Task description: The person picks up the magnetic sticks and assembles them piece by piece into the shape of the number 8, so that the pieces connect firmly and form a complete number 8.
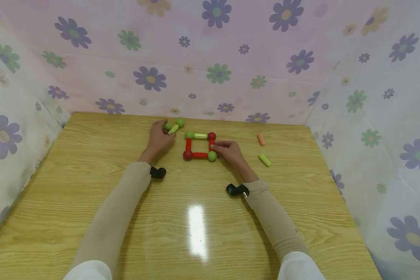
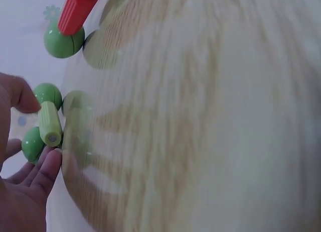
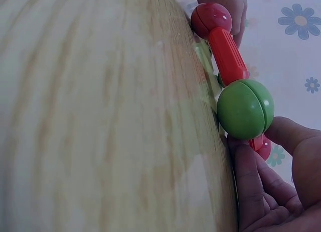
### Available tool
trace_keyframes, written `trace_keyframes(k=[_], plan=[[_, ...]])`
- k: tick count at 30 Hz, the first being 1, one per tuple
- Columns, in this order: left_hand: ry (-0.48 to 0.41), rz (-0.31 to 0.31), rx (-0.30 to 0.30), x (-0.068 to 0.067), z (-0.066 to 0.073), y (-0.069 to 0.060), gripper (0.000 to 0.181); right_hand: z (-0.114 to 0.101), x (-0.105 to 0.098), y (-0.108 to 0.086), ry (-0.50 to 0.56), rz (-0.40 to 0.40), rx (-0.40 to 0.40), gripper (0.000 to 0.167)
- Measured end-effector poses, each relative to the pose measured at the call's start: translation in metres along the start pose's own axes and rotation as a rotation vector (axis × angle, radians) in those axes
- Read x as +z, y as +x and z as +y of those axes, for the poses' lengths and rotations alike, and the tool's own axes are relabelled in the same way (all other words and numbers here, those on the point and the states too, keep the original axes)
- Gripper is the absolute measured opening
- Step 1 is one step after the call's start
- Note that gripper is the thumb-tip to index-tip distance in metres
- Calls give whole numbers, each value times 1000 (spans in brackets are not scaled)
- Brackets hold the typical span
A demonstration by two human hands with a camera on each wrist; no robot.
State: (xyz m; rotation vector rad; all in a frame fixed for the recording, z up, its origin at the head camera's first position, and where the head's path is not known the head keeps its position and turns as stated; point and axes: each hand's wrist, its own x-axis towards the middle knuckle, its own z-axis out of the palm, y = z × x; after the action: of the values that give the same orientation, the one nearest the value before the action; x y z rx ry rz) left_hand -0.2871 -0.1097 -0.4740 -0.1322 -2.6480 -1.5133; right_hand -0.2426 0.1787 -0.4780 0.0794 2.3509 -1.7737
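On the table lies a square frame [image 1: 200, 155] of red and yellow-green magnetic rods joined by red and green balls. My right hand [image 1: 232, 153] pinches the red rod [image 1: 211, 145] on its right side; the near green ball [image 3: 246, 109] hides part of that grip in the right wrist view. Left of the frame, my left hand [image 1: 159, 138] is curled about a loose yellow-green rod [image 2: 50, 124], with thumb and fingers on either side. One green ball [image 2: 33, 144] sits by its fingers. Another green ball [image 1: 180, 123] lies at the rod's far end.
To the right lie a loose orange rod [image 1: 261, 139] and a yellow-green rod [image 1: 265, 160]. Flower-patterned cloth [image 1: 182, 58] hangs along the back and sides of the wooden table [image 1: 161, 241]. A dark camera is strapped to each wrist.
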Motion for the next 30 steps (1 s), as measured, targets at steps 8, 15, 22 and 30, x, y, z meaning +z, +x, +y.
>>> trace_keyframes(k=[8, 15, 22, 30], plan=[[-3, -37, 48, 12, 0, 6, 63, 1, 1, 1, 12, -10, 3, 40], [-8, -93, 83, 13, 3, 6, 64, 1, 1, 1, 3, -11, 4, 41], [45, -134, 87, 13, 5, 5, 67, 1, 1, 1, -2, -10, 4, 41], [-32, -56, 53, 17, 6, -4, 59, 1, -1, 2, -8, -1, 5, 41]])
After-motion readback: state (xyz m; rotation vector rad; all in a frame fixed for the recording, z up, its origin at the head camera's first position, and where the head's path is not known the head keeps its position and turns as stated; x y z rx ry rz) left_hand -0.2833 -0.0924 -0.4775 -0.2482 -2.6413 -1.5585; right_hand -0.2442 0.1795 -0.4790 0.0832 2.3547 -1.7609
